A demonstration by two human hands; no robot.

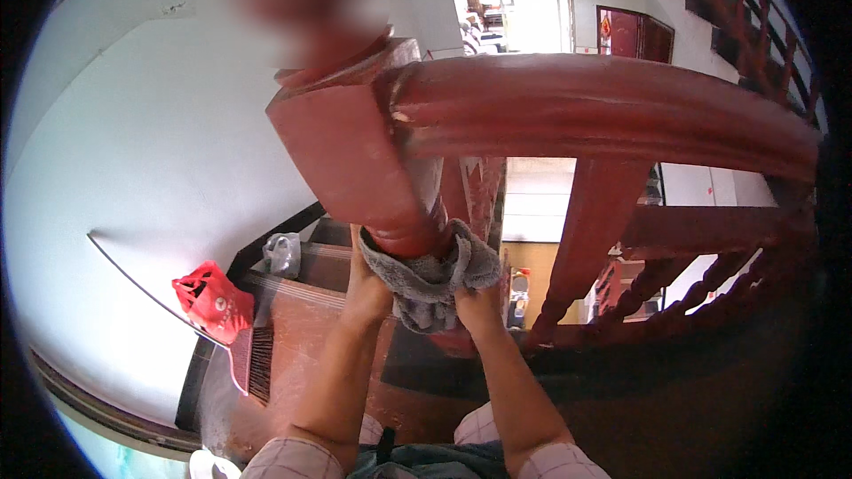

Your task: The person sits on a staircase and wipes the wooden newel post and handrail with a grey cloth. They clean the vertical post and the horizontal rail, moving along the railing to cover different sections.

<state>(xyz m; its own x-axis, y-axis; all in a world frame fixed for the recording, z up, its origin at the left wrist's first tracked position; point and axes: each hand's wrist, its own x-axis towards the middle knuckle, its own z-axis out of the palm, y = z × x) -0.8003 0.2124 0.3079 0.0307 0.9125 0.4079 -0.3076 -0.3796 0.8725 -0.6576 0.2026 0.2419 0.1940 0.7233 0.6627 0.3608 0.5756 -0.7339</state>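
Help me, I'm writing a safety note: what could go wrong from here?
With the left hand and right hand both at the gray cloth against the post, neither may be free if balance goes by the stairs. The broom on the wall side could catch a foot. The clear plastic bag might slip underfoot.

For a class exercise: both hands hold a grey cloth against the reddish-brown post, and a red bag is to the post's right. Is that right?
The side is wrong: in the head view, the red bag is left of the reddish-brown post. The left hand and right hand do hold the grey cloth against the post.
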